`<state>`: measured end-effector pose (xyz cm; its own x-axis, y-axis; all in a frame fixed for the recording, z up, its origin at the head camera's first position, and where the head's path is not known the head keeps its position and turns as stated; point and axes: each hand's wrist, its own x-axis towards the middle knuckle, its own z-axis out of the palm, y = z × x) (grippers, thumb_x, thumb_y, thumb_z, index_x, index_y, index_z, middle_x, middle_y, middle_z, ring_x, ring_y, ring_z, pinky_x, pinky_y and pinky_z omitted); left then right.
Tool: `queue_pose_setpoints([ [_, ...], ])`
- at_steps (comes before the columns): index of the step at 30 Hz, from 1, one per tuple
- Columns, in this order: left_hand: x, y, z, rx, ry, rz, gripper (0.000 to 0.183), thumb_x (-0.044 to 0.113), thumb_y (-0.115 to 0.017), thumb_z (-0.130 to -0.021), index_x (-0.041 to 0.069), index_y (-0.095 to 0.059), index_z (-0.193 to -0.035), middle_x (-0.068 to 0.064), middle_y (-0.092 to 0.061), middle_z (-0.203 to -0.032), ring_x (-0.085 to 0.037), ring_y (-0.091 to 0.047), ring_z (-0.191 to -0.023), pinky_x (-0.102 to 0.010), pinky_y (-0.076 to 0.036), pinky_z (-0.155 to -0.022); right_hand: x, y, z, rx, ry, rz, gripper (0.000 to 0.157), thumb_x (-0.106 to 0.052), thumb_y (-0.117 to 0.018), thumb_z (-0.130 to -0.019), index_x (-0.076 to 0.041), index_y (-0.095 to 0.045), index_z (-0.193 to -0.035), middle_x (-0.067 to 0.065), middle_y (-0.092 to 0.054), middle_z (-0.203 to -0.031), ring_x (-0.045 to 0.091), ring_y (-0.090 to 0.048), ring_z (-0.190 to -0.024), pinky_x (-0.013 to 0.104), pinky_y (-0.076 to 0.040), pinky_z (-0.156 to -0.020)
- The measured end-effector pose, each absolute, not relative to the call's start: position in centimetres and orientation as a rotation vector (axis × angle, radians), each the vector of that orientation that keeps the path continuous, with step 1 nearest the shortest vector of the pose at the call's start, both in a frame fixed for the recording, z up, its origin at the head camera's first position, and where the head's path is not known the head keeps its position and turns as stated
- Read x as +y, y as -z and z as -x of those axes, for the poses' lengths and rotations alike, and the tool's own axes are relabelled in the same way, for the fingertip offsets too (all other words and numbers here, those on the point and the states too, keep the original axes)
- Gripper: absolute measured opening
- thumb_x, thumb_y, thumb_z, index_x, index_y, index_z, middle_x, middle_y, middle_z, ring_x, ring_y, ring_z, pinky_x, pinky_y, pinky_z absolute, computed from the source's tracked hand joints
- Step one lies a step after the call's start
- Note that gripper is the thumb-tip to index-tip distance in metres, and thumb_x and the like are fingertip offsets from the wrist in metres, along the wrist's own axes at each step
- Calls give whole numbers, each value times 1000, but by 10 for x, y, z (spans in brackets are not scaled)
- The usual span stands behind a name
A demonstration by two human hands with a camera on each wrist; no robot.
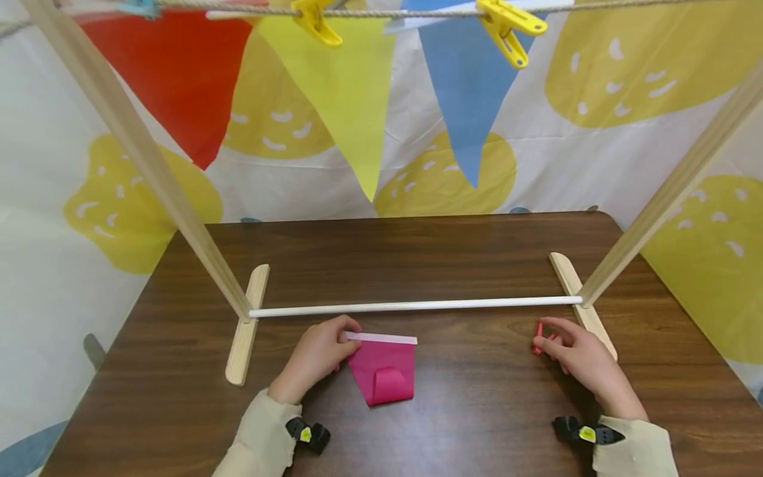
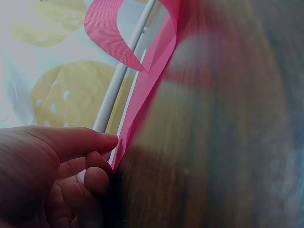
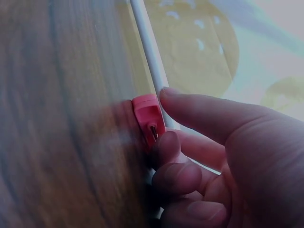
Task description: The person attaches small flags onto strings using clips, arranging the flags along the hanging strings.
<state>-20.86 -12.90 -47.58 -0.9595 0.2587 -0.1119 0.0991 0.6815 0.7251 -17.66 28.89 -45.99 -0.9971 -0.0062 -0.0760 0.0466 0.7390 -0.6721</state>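
On the table lies a pink pennant (image 1: 381, 371) with a white strip (image 1: 384, 338) along its top edge and its lower tip curled up over itself. My left hand (image 1: 320, 351) pinches the strip's left end between thumb and fingers. The left wrist view shows the pennant (image 2: 151, 71) edge-on, its curl rising off the wood. Over at the right, my right hand (image 1: 581, 351) has thumb and fingertips around a small red clothespin (image 1: 539, 339) low at the tabletop. Its metal spring shows beside the fingertips in the right wrist view, where the clothespin (image 3: 145, 107) is largest.
A wooden frame's left post (image 1: 149, 172) and right post (image 1: 673, 185) stand on flat feet, joined by a white rod (image 1: 411, 306). Overhead, a cord (image 1: 393, 13) carries red (image 1: 173, 79), yellow (image 1: 352, 99) and blue pennants (image 1: 465, 93) with yellow clothespins (image 1: 511, 30). A patterned cloth hangs behind.
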Motion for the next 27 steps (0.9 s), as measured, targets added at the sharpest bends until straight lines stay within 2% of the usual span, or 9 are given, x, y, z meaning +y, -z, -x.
queue_pose_setpoints([
  [7,-129,474,209,2709,-1094,-316,21,23,-64,-80,18,-59,-99,2,-51,-58,-13,-49,-41,-30,-41,-42,287,459,178,2871,1030,-36,59,-39,-63,-80,-2,-46,-123,4,-51,-68,12,-44,-48,26,-36,-43],
  [27,-128,470,207,2772,-1027,-346,10,20,-62,-78,17,-59,-88,5,-50,-58,-9,-49,-44,-27,-41,-45,286,458,177,2882,938,12,60,-39,-65,-79,-2,-47,-123,4,-51,-71,13,-47,-51,26,-38,-43],
])
